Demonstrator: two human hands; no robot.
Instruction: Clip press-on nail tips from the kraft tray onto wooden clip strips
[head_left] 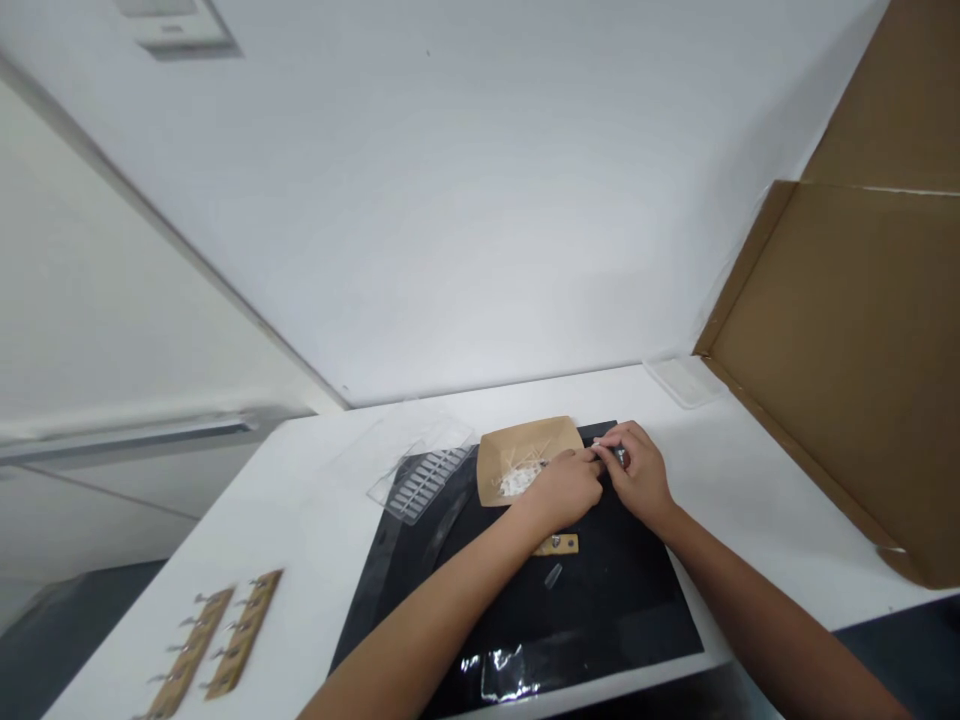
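My left hand [568, 486] and my right hand [634, 472] meet above the right back part of a black mat [607, 610]. Their fingertips are pinched together around a small whitish piece [596, 444], too small to name. Just left of the hands sits a brown paper tray [491, 450] with white bits and thin clear sticks in it. Below my left hand, partly hidden by the forearm, lies a wooden strip [568, 544] with metal fittings. A clear nail-tip-shaped piece [553, 575] rests on the mat in front of it.
Left of the tray is a clear plastic case [427, 485] with rows of clear tips. Two wooden strips with metal pegs [244, 635] lie at the table's left. A clear lid [684, 382] lies at the back right, near a large cardboard sheet [847, 370].
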